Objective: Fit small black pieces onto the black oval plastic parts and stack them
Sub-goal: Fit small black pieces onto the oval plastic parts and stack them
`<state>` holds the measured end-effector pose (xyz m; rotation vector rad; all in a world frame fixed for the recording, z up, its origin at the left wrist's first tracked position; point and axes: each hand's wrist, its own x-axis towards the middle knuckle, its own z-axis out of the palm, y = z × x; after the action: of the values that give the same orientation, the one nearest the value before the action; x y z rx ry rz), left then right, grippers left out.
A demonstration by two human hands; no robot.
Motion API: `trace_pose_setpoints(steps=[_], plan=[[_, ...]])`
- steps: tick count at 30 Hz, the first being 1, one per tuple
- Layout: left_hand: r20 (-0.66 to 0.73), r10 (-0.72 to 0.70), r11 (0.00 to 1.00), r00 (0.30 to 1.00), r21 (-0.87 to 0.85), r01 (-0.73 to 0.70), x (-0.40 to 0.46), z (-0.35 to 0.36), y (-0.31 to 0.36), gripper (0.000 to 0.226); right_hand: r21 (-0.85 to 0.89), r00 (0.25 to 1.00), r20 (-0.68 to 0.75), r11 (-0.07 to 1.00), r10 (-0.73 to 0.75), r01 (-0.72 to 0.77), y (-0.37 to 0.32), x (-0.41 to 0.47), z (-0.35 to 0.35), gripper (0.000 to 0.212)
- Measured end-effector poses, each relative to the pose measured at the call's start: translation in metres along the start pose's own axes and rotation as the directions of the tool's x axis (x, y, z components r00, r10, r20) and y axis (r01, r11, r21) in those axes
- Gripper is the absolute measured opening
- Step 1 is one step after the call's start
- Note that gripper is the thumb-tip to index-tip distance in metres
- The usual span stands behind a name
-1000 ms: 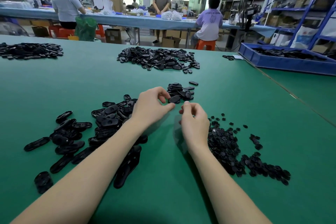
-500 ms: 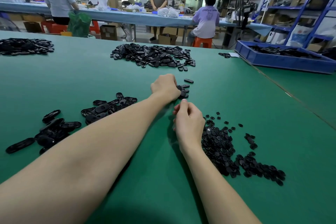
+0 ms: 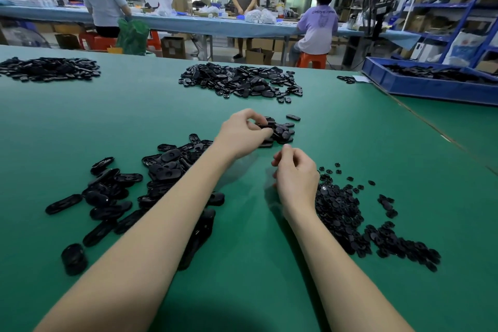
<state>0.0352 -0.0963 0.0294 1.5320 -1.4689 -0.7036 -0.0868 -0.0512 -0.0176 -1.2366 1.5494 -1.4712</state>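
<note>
My left hand reaches forward to a small heap of fitted oval parts, and its thumb and curled fingers pinch an oval part at the heap's left edge. My right hand hovers nearer to me with fingers curled and thumb against forefinger. No piece shows in it. Small black pieces lie in a pile just right of that hand. Loose black oval parts spread out under and left of my left forearm. One oval part lies alone beyond the heap.
Two more heaps of black parts lie far across the green table, one in the middle and one at the far left. A blue tray of parts stands at the far right. Three people work at a long bench behind.
My left hand carried an oval part forward from in front of me to the small heap and stays there. My right hand has kept its curled pose beside the small pieces.
</note>
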Motion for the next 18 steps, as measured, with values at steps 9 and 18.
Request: trace_pose_setpoints(steps=[9,18], plan=[[0.002,-0.049,0.966,0.999,0.254,0.047,-0.009,-0.069,-0.027,0.004,-0.081,0.996,0.088,0.997,-0.004,0.011,-0.003,-0.003,-0.001,0.036],[-0.008,-0.131,0.794,0.991,0.598,0.109,-0.013,-0.082,-0.079,0.059,-0.094,0.991,0.136,0.995,-0.003,0.016,-0.004,-0.005,-0.002,0.036]])
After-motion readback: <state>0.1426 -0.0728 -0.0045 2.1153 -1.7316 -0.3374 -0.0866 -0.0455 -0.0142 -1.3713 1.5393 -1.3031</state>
